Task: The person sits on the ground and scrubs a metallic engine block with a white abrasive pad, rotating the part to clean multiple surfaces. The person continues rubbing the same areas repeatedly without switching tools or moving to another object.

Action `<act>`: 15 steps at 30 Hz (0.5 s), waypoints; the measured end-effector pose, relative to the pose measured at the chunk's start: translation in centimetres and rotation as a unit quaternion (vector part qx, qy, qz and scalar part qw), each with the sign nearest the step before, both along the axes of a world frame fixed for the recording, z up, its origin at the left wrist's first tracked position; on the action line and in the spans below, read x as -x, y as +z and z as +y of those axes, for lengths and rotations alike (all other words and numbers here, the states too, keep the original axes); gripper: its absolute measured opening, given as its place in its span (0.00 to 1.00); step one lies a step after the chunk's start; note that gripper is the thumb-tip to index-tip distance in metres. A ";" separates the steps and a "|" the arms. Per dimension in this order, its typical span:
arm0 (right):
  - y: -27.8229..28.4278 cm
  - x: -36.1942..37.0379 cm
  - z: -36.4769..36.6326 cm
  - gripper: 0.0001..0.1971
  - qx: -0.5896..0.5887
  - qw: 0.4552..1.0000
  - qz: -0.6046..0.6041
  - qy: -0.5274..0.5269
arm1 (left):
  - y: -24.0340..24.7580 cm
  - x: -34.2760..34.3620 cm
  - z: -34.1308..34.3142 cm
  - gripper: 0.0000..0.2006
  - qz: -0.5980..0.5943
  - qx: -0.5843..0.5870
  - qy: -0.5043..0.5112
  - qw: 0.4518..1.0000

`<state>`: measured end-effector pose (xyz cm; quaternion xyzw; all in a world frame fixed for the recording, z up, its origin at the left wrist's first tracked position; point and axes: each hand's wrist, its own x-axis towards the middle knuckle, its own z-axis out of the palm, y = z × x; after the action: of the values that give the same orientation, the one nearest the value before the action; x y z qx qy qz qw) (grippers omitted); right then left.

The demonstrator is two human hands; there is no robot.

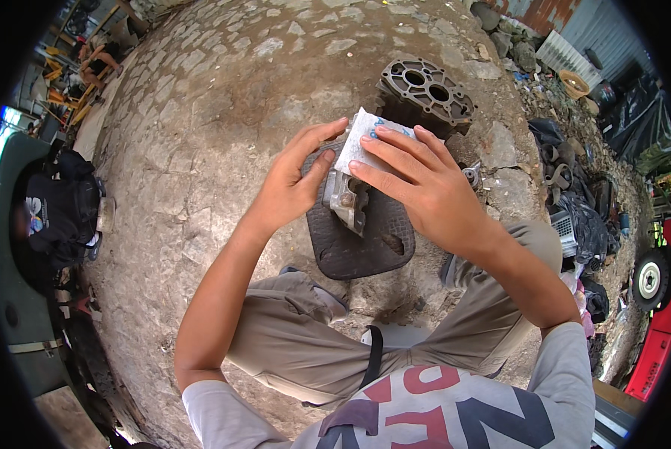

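A silver-grey metal casting [344, 200] stands on a dark rubber mat [362, 258] in front of me. Over its top lies a white sheet [363, 120] with blue print. My right hand [425, 183] lies on this sheet, its fingers stretched out flat; the thumb is hidden. At the casting's left side, my left hand [294, 176] holds its edge between thumb and fingers, the tips beside the sheet's left edge. The hands and the sheet cover most of the casting's upper part.
Just beyond the mat stands a larger metal housing [429, 93] with round openings. Small metal parts [472, 176] lie right of the mat. Black bags [584, 224] and scrap line the right side. A dark green vehicle body [21, 299] is at left, a red vehicle [659, 340] at right.
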<state>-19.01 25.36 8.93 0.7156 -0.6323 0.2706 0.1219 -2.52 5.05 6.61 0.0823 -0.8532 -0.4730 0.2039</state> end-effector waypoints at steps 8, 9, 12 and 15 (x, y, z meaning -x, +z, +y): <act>0.1 -1.0 -0.3 0.25 -0.001 0.999 0.032 -0.022 | -0.2 0.3 0.5 0.21 0.031 -0.041 0.010 0.999; 0.3 -1.1 -0.2 0.24 -0.005 0.999 0.040 -0.017 | -0.1 0.3 0.5 0.21 0.029 -0.042 0.011 0.999; 0.5 -1.2 0.1 0.23 -0.005 0.998 0.057 -0.017 | 0.1 0.3 0.8 0.21 0.029 -0.041 0.012 0.999; 0.5 -1.0 -0.2 0.21 0.007 0.998 0.055 -0.031 | -0.1 0.3 0.7 0.22 0.031 -0.037 0.010 0.999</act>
<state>-17.97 25.17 9.41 0.7090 -0.6444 0.2310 0.1696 -2.78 5.74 6.54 0.0837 -0.8275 -0.5042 0.2323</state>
